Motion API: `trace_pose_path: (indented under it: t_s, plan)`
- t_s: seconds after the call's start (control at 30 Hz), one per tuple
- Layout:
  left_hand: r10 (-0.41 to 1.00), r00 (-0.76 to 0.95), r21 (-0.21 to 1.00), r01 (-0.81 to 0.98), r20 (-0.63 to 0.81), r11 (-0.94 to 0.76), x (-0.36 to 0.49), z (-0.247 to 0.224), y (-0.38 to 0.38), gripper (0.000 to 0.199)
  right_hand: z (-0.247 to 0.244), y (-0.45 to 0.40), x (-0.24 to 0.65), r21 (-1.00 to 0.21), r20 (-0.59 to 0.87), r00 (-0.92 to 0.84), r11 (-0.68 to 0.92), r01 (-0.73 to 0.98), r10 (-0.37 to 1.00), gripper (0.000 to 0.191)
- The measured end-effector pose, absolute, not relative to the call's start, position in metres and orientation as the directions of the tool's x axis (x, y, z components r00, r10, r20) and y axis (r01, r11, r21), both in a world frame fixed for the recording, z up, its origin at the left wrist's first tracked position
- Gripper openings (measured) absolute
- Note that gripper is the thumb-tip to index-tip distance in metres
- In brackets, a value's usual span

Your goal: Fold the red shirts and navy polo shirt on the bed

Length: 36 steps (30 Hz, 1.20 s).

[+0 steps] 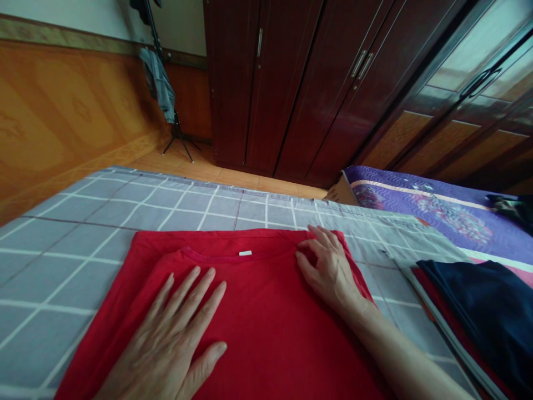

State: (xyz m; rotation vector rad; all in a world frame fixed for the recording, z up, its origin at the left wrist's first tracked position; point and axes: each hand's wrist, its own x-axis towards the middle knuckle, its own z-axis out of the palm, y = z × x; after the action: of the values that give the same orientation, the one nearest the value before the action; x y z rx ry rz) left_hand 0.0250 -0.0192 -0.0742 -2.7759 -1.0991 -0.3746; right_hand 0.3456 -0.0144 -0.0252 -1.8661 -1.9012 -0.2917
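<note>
A red T-shirt [266,322] lies spread on the grey checked bedsheet [54,261], its neckline towards the far side. A small white label [245,253] shows at the neckline. My left hand [166,328] rests flat on the left of the shirt just below the collar, fingers spread and holding nothing. Near the shirt's far right corner is my right hand [327,264], its fingers bent but apart, touching the red cloth. No fabric is visibly gripped in it.
On the right, a stack of folded clothes [483,311] has a dark blue piece on top. Beyond it lies a purple patterned cover [437,211]. A dark red wardrobe [287,83] stands past the bed's far edge, and a coat stand [177,130] with grey clothing is at the back left.
</note>
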Motion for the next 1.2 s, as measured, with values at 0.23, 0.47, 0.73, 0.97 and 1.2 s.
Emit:
trace_pose_path:
  t_s: [0.23,0.47,0.73,0.97,1.2]
  plan:
    - [0.647,0.706,-0.063,0.688,0.29,-0.723,0.025,-0.07,-0.023,0.072,-0.023,-0.016,0.346,-0.164,0.429,-0.079,0.163,0.973,0.9,0.021]
    - [0.568,0.722,-0.128,0.656,0.396,-0.744,0.038,-0.052,-0.017,0.076,-0.024,-0.017,0.342,-0.107,0.416,-0.162,0.225,0.968,0.895,0.03]
    - [0.66,0.698,-0.043,0.696,0.279,-0.717,0.04,-0.03,-0.023,0.063,-0.036,-0.01,0.358,-0.106,0.419,-0.103,0.161,0.981,0.902,0.039]
    - [0.73,0.683,0.247,0.704,0.024,-0.666,0.039,-0.019,-0.022,0.061,-0.042,-0.004,0.358,-0.118,0.443,-0.208,0.287,0.951,0.872,0.044]
    - [0.722,0.691,0.408,0.665,-0.021,-0.625,0.035,-0.017,-0.022,0.065,-0.051,0.002,0.376,-0.086,0.424,-0.047,0.092,0.992,0.905,0.056]
